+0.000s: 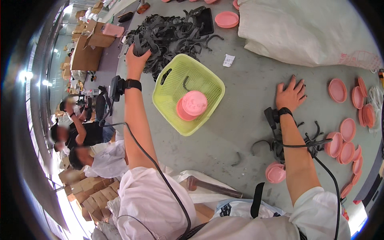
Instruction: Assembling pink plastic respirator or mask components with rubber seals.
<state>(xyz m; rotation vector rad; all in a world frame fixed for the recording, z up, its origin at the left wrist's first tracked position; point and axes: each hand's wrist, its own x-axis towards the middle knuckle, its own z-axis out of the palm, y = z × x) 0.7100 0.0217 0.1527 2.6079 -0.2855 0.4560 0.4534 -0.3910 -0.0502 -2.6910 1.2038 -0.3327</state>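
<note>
Grey concrete floor (248,120) fills most of our view, with a large white woven sack (308,30) lying across the top right. We see our left hand (137,58) stretched far forward, its fingers clenched around a dark grey curved plastic handle piece (140,49) at the near edge of a big tangled heap of dark grey plastic handle pieces (172,34). Our right hand (291,96) lies flat on the floor with its fingers spread, grasping nothing. Both wrists carry a black strapped device with a cable running back along the arm.

Between our arms sits a lime-green square plastic basket with a perforated wall (176,80). Inside it lie two round pink plastic lids (193,105), one overlapping the other, and one dark curved piece beside them.

Near our right forearm rests a smaller cluster of dark grey handle pieces (308,140), and a pink round lid (275,173) lies just beside the elbow. More scattered pink round lids (347,130) spread along the right side, some stacked, and another single pink lid (227,19) lies near the top by the heap.

Off to the left we see other people in white clothing (100,160) sitting among brown cardboard boxes (86,56).
</note>
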